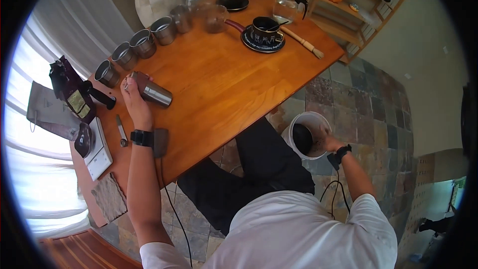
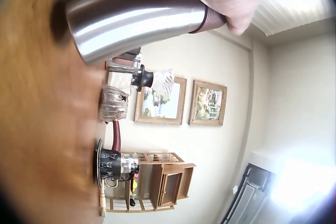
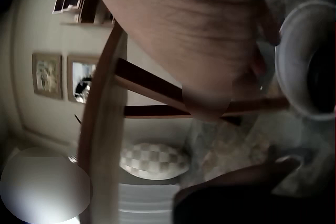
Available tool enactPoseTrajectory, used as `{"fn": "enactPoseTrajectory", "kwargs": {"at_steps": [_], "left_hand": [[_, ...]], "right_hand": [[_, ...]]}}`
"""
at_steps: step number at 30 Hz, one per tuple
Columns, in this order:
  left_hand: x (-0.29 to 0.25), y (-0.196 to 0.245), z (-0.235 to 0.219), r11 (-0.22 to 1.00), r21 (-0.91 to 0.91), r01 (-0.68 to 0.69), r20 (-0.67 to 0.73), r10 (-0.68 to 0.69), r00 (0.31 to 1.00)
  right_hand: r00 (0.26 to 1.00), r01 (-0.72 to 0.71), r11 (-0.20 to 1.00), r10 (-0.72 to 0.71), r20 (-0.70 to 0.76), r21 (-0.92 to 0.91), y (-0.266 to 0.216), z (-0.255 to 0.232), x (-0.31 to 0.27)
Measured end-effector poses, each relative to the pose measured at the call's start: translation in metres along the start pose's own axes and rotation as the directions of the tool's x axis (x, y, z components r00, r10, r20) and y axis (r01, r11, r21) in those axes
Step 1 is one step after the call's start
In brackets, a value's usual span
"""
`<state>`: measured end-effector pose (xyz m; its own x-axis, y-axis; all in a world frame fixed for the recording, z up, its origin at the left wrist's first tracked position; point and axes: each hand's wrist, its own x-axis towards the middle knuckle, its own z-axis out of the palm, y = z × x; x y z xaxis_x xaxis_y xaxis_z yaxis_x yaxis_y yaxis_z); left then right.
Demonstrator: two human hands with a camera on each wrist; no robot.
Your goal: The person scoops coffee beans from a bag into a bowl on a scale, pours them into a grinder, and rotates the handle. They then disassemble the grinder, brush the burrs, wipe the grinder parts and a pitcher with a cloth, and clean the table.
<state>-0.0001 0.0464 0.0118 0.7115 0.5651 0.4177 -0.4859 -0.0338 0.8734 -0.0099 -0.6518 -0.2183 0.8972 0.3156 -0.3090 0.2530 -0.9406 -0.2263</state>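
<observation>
My left hand (image 1: 133,94) grips a steel cylinder with a brown band, like a hand coffee grinder (image 1: 157,94), which is tilted over the table's left part. The left wrist view shows the grinder (image 2: 134,19) close up, fingers over its brown end and its bare steel end near the tabletop. Down at the right, below the table edge, my right hand (image 1: 329,141) is at the rim of a white bucket (image 1: 321,117). Something dark and round (image 1: 302,138) shows inside the bucket. The right-hand fingers are partly hidden, and I cannot tell whether they hold anything.
Several steel cups (image 1: 143,44) line the table's far left edge. A coffee bag (image 1: 74,94), a white scale (image 1: 101,155) and a small metal crank (image 1: 121,130) lie left. Farther back stand a black cup (image 1: 264,30) on its saucer, a wooden brush (image 1: 303,43) and a glass pot (image 1: 286,7).
</observation>
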Motion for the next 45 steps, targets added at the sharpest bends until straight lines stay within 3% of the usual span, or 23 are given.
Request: {"fn": "enactPoseTrajectory", "kwargs": {"at_steps": [2,4,5,7,9,10,11,13,15,19,22,24,27,28,30,31,33,37,39,42,45], "left_hand": [[-0.003,0.004,0.001,0.998,0.042,-0.053,-0.005,0.053,0.999],[-0.006,0.007,0.0,0.992,0.089,-0.091,-0.004,0.091,0.996],[-0.007,0.007,0.0,0.988,0.112,-0.105,-0.008,0.107,0.994],[-0.006,0.008,0.003,0.984,0.124,-0.125,-0.019,0.128,0.992],[-0.008,0.008,0.004,0.985,0.136,-0.105,-0.018,0.108,0.994],[-0.01,0.009,0.004,0.986,0.133,-0.106,-0.023,0.11,0.994],[-0.011,0.01,0.005,0.986,0.134,-0.096,-0.015,0.098,0.995],[-0.01,0.012,0.007,0.987,0.13,-0.095,-0.02,0.098,0.995],[-0.011,0.012,0.006,0.966,0.224,-0.126,-0.002,0.13,0.992],[-0.011,0.015,0.003,0.962,0.241,-0.128,0.008,0.13,0.992],[-0.011,0.016,0.004,0.97,0.218,-0.103,0.005,0.105,0.994],[-0.013,0.023,0.007,0.969,0.234,-0.083,0.013,0.083,0.996],[-0.013,0.023,0.005,0.953,0.292,-0.078,0.023,0.074,0.997],[-0.013,0.024,0.005,0.94,0.334,-0.069,0.031,0.063,0.998],[-0.011,0.023,0.003,0.945,0.324,-0.048,0.018,0.045,0.999],[-0.01,0.022,0.003,0.95,0.312,-0.029,0.015,0.026,1.0],[-0.01,0.026,0.005,0.946,0.321,-0.036,0.017,0.032,0.999],[-0.009,0.025,0.006,0.927,0.369,-0.071,0.011,0.072,0.997],[-0.009,0.027,0.006,0.928,0.366,-0.064,0.012,0.064,0.998],[-0.01,0.029,0.007,0.932,0.358,-0.048,0.011,0.047,0.999],[-0.008,0.026,0.004,0.931,0.362,-0.037,0.016,0.033,0.999]], "right_hand": [[0.977,-0.128,0.984,0.147,0.153,-0.124,0.003,0.006,-0.009],[0.943,-0.291,0.953,0.301,0.142,-0.089,0.001,-0.004,-0.014],[0.946,-0.288,0.953,0.299,0.128,-0.094,-0.008,-0.025,-0.016],[0.835,-0.55,0.771,0.516,0.19,0.323,-0.033,-0.087,-0.014],[0.871,-0.487,0.873,0.483,-0.087,-0.031,-0.036,-0.131,0.006],[0.889,-0.26,0.963,0.265,-0.373,0.064,-0.026,-0.143,0.018],[0.769,0.001,0.997,0.05,-0.637,0.08,-0.018,-0.158,0.031],[0.709,0.221,0.944,0.018,-0.705,0.246,-0.067,-0.23,0.052],[0.649,0.296,0.938,-0.061,-0.759,0.178,-0.074,-0.282,0.101],[0.676,0.395,0.801,0.078,-0.733,0.449,-0.102,-0.364,0.22],[0.728,0.357,0.723,0.181,-0.661,0.591,-0.156,-0.405,0.266],[0.757,0.233,0.697,0.308,-0.577,0.678,-0.169,-0.415,0.293],[0.75,0.144,0.747,0.345,-0.564,0.649,-0.175,-0.413,0.323],[0.752,0.148,0.749,0.338,-0.565,0.646,-0.179,-0.409,0.329],[0.77,0.245,0.542,0.395,-0.501,0.804,-0.182,-0.4,0.339],[0.771,0.245,0.544,0.392,-0.501,0.802,-0.183,-0.399,0.342],[0.739,0.346,0.401,0.44,-0.509,0.848,-0.182,-0.395,0.343],[0.688,0.4,0.378,0.478,-0.546,0.835,-0.184,-0.39,0.347],[0.669,0.472,0.31,0.484,-0.564,0.825,-0.175,-0.387,0.358],[0.642,0.47,0.315,0.519,-0.564,0.825,-0.186,-0.392,0.352],[0.671,0.466,0.313,0.485,-0.561,0.827,-0.194,-0.404,0.352]]}}
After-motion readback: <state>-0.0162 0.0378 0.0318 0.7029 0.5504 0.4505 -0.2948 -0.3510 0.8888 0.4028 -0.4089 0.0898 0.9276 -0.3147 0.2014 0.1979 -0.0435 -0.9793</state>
